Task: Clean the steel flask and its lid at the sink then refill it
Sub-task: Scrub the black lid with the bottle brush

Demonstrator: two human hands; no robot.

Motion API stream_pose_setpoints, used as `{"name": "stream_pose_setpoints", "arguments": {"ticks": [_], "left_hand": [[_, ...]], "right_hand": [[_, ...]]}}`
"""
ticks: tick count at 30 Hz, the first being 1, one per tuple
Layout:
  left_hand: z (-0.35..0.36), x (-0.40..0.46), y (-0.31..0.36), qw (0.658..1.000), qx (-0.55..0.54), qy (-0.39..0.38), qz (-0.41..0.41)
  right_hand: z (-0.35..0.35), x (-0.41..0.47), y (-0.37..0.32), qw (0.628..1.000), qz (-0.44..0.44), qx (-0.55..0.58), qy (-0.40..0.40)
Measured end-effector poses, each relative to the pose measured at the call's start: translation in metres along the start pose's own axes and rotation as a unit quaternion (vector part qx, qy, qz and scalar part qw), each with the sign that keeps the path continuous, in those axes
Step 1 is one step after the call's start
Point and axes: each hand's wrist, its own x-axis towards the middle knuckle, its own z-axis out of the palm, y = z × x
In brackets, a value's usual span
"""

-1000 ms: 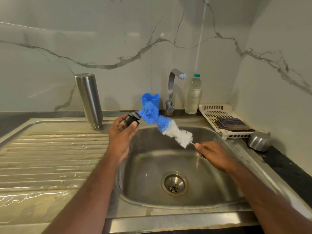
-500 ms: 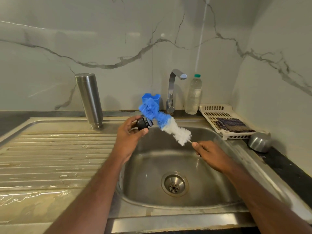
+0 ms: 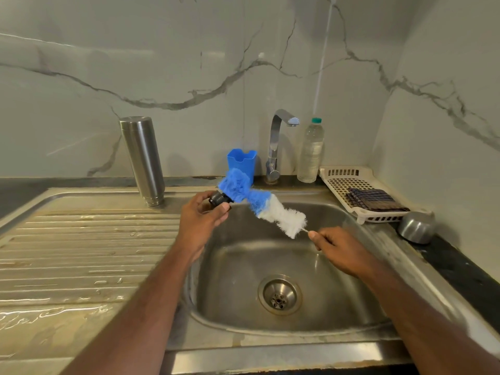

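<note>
Two bare forearms, no sleeves, no watch or rings visible. Left hand (image 3: 201, 220) and right hand (image 3: 342, 250) ungloved, fingers (image 3: 313, 235) bare, nails short.

Flask (image 3: 143, 161) left of tap (image 3: 276, 147), behind sink (image 3: 243, 266)

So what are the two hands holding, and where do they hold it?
The left hand grips the small black lid around its sides. The right hand pinches the bottle brush by its thin wire handle, just below the white bristles.

Veined white marble walls (image 3: 189, 63)
</note>
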Motion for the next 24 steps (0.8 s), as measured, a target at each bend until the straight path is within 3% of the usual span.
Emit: {"name": "stream_pose_setpoints", "arguments": {"ticks": [2,6,11,16,21,24], "left_hand": [[0.006,-0.003,-0.003,1.0,0.023,-0.018,0.008],[-0.002,0.003,-0.003,0.998,0.008,0.055,-0.01],[0.01,-0.003,-0.006,0.999,0.033,-0.021,-0.012],[-0.002,0.005,0.0,0.996,-0.047,0.078,-0.018],[0.003,0.001,-0.004,0.999,0.022,-0.017,-0.035],[0.001,0.004,-0.002,0.999,-0.019,0.016,-0.032]], "right_hand": [[0.004,0.002,-0.007,1.0,-0.004,-0.009,0.002],[-0.006,-0.001,0.005,1.0,0.013,-0.007,-0.003],[0.006,0.002,-0.011,1.0,0.001,-0.006,0.005],[-0.004,-0.003,0.005,1.0,0.009,-0.003,-0.012],[0.007,0.003,-0.01,1.0,0.01,-0.019,-0.006],[-0.003,-0.002,0.002,1.0,0.02,0.008,-0.009]]}}
